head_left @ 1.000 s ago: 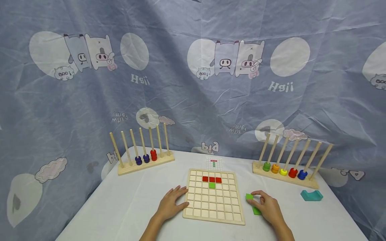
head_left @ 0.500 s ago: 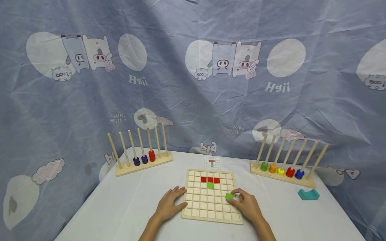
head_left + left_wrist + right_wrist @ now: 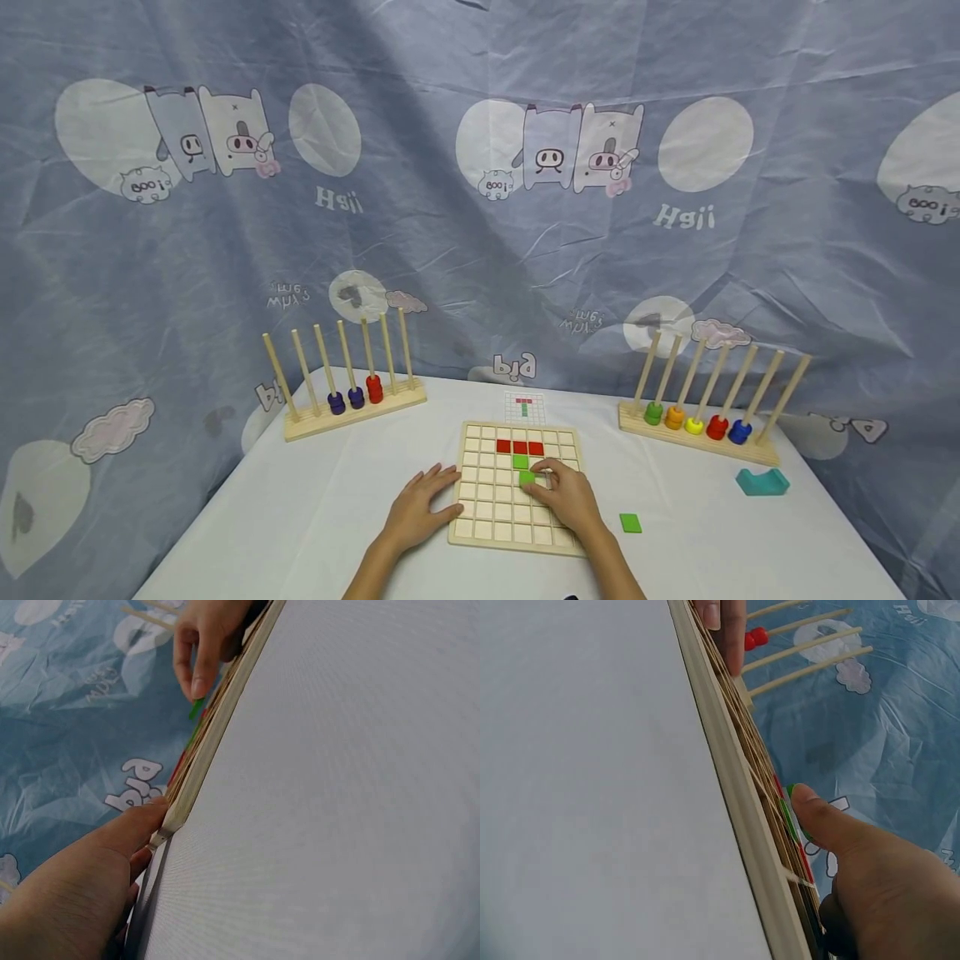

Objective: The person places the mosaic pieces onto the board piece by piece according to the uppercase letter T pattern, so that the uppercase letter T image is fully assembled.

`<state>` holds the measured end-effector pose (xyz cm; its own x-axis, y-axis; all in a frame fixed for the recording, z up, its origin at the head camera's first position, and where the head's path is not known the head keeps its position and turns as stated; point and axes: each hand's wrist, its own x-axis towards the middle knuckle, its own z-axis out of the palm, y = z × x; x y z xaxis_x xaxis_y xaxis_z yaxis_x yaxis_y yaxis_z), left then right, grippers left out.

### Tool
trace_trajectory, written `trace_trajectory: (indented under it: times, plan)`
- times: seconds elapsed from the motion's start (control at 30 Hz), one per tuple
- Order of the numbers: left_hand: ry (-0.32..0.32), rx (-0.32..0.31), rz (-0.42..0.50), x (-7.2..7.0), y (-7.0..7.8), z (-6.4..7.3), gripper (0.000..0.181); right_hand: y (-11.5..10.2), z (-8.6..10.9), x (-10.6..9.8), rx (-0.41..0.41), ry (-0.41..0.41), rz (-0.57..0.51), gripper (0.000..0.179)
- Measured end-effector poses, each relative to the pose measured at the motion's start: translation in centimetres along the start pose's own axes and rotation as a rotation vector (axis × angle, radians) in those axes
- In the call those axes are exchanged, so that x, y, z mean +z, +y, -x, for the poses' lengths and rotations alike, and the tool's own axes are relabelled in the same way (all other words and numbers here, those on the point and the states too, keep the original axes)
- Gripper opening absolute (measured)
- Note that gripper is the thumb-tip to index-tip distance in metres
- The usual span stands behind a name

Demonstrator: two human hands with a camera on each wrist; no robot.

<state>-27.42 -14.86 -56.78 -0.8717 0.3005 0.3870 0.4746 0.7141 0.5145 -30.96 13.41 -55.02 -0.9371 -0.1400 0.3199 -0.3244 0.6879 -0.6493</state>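
A wooden grid board lies on the white table. Three red tiles form a row near its far side, with one green tile set below the middle one. My right hand pinches another green tile between thumb and fingers, just below the set one. In the left wrist view this held tile is tilted close over the board. My left hand rests at the board's left edge, fingers spread and thumb touching the frame. A loose green tile lies right of the board.
Behind the board lies a printed grid card with a red and green T. Wooden peg racks with coloured beads stand at back left and back right. A teal curved block sits far right. A patterned curtain hangs behind.
My right hand has carried the green tile leftward from beside the board to over its middle, uncovering the loose green tile on the table. My left hand stays at the board's edge.
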Motion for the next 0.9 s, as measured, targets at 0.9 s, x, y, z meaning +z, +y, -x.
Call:
trace_trajectory:
  times: [0.9]
  plan:
    - [0.001, -0.004, -0.011, 0.12, -0.13, -0.06, 0.055, -1.04, -0.28, 0.58, -0.032, 0.044, 0.113, 0.035]
